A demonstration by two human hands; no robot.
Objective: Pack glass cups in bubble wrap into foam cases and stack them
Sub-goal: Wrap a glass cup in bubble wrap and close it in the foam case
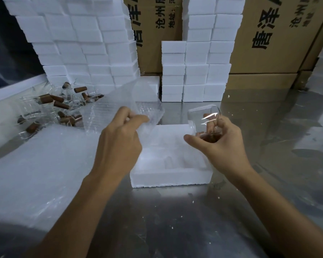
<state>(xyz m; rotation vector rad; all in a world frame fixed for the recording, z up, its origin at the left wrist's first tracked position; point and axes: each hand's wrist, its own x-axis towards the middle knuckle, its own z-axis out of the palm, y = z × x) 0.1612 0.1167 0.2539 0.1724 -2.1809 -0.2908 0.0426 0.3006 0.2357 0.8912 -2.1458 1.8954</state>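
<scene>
My left hand (119,135) pinches a sheet of bubble wrap (127,107) up in the air. My right hand (214,140) grips a glass cup (201,116), tipped on its side. Both hang over an open foam case (168,174) on the shiny desk (175,220). More cups with brown handles (50,108) lie far left. White foam stacks (82,53) and cardboard boxes (268,43) stand behind.

cup (203,118) in right hand (218,140): clear glossy glass, brown wood-look handle | sheet (138,101) in left hand (119,133): clear bubbled plastic | case (168,175) below hands: white matt grainy foam | table (175,220): shiny scuffed metal | boxes (268,43) beyond: matt brown cardboard
</scene>
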